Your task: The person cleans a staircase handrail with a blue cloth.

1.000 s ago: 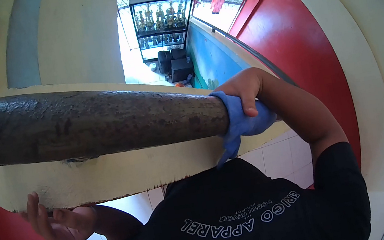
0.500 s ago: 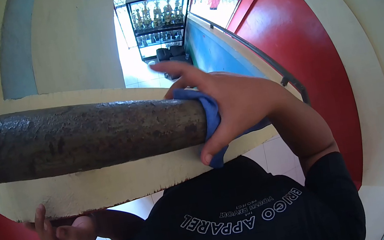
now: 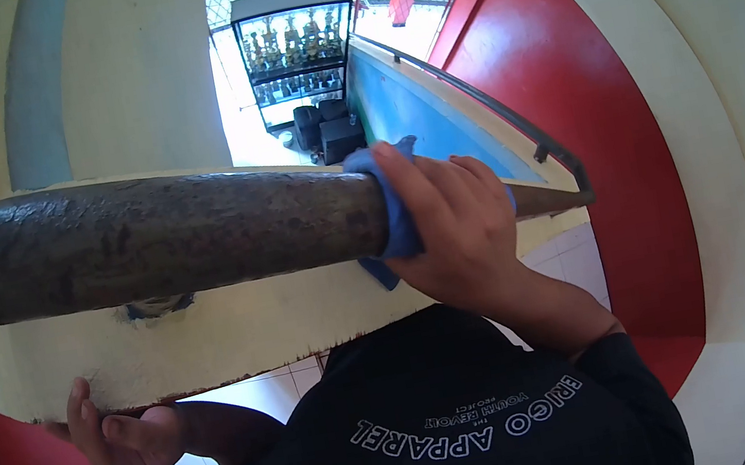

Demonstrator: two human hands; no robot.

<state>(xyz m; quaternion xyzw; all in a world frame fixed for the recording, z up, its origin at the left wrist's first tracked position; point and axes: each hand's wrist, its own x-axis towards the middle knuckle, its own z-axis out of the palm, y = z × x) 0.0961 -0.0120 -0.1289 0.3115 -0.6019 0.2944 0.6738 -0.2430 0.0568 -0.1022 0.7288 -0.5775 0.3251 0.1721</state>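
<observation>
A thick dark handrail pipe (image 3: 166, 235) with a worn, scuffed surface runs across the view from the left and narrows to the right. My right hand (image 3: 460, 223) is closed around the pipe with a blue cloth (image 3: 398, 218) between palm and metal. Part of the cloth hangs below the pipe. At the lower left, under the pipe, my left hand (image 3: 127, 441) holds nothing, its fingers apart and loosely curled near the edge of the cream wall ledge (image 3: 242, 338).
A display cabinet of trophies (image 3: 297, 43) stands beyond, with black boxes (image 3: 331, 131) at its foot. A blue panel (image 3: 401, 109) and a red wall (image 3: 587, 98) flank the descending rail (image 3: 477, 92). A pipe bracket (image 3: 158, 308) meets the ledge.
My right hand has turned and gone from fingers spread over the cloth to wrapped around cloth and pipe. The view has shifted slightly; my left hand stays nearly still.
</observation>
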